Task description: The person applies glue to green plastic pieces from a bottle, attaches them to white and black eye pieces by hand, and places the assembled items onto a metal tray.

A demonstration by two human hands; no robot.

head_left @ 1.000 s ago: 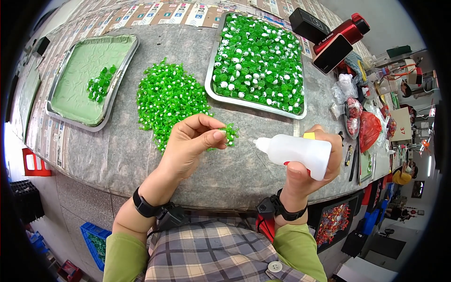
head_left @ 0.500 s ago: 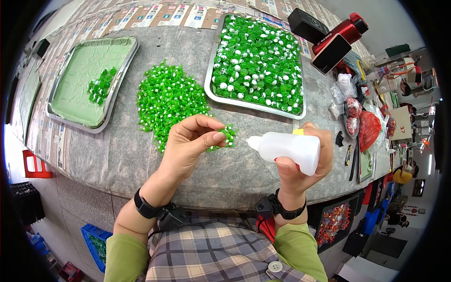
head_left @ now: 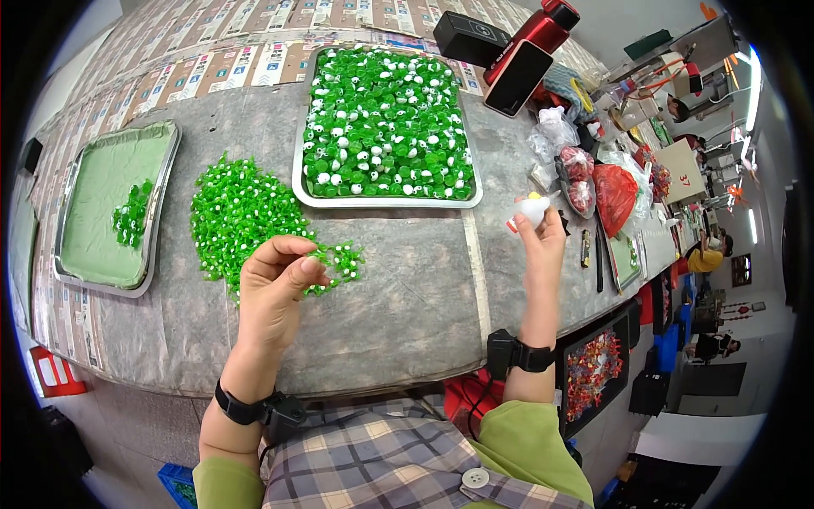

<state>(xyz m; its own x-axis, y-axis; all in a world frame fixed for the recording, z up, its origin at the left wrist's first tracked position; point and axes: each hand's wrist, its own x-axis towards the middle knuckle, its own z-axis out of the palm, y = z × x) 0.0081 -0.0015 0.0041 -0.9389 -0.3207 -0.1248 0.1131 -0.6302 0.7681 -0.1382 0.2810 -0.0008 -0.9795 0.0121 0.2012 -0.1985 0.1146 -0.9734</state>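
My left hand point(head_left: 273, 293) is held over the grey table covering, thumb and fingertips pinched together. Whatever they hold is too small to make out against the green pieces behind. Just beyond it lies a pile of small green-and-white plastic pieces point(head_left: 242, 212), with a little loose cluster point(head_left: 343, 261) at its right side. In my right hand point(head_left: 543, 246), farther right, is a white squeeze bottle point(head_left: 531, 210), gripped by the thumb and fingers and tilted away. A metal tray point(head_left: 381, 203) full of round green and white beads stands between and beyond both hands.
At the left, a green-lined tray point(head_left: 85, 229) carries a small group of green beads point(head_left: 131, 212). A red bottle point(head_left: 543, 34), black box point(head_left: 469, 37) and phone point(head_left: 517, 78) stand at the back right. Plastic bags, including a red one point(head_left: 616, 193), lie along the right side.
My right hand has carried the squeeze bottle away from my left hand, to the right and farther out, turning it. The left hand keeps its pinch. The whole view has shifted.
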